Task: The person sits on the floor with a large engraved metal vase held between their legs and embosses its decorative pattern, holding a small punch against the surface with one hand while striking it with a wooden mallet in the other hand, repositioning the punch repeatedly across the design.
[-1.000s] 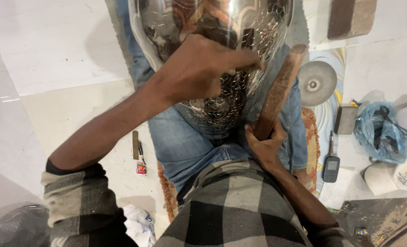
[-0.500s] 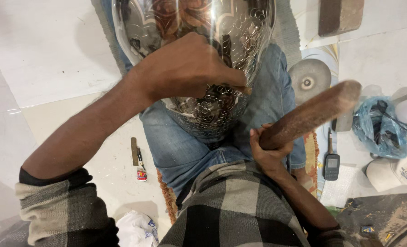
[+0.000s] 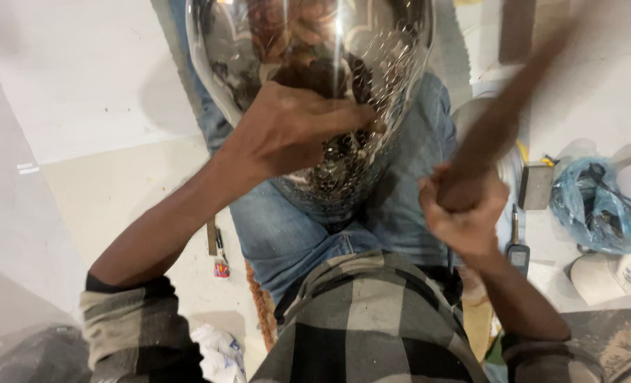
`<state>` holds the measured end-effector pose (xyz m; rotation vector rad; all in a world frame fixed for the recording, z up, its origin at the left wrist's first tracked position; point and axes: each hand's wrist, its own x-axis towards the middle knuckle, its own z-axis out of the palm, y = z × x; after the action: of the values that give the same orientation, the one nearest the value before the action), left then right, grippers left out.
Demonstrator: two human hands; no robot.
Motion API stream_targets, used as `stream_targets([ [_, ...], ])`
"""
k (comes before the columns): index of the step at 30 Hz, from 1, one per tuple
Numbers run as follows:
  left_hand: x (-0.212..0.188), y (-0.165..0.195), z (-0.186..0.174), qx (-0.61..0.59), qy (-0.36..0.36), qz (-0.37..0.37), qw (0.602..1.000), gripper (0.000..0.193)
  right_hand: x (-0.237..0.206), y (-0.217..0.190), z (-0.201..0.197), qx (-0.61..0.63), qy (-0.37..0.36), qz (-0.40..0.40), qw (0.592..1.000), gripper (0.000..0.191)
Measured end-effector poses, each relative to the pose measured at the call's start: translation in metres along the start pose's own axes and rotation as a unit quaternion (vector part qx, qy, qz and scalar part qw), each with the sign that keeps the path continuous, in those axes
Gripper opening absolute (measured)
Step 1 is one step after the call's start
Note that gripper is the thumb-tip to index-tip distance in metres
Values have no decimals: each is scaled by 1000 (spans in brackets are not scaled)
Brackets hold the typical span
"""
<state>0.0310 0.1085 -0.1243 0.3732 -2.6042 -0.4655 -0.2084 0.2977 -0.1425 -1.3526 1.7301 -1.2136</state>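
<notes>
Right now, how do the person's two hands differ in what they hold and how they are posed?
The left hand lies spread, palm down, on the shiny dimpled metal vessel resting on the lap; the right hand is closed in a fist around a brown wooden mallet. The left hand looks sharp, while the mallet above the right hand is motion-blurred and raised, clear of the vessel. Both are bare, with plaid sleeves.

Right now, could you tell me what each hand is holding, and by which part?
The right hand grips a brown wooden mallet by the lower end of its handle. The left hand lies spread on the dimpled side of a shiny metal vessel, steadying it.
</notes>
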Motion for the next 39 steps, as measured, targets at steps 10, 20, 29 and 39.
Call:
stream_targets([
  [10, -30, 31, 22, -42, 192, -164, 967, 41, 73, -82, -35, -228, -176, -74, 955, 32],
  [20, -6, 65, 75, -61, 509, -338, 789, 21, 96, -111, -25, -201, -265, -70, 940, 38],
  [29, -18, 60, 92, 23, 524, -364, 769, 26, 113, -146, -27, -154, -285, -145, 935, 51],
  [39, -28, 55, 88, 69, 449, -316, 833, 4, 125, -177, -16, -453, -316, -303, 777, 39],
])
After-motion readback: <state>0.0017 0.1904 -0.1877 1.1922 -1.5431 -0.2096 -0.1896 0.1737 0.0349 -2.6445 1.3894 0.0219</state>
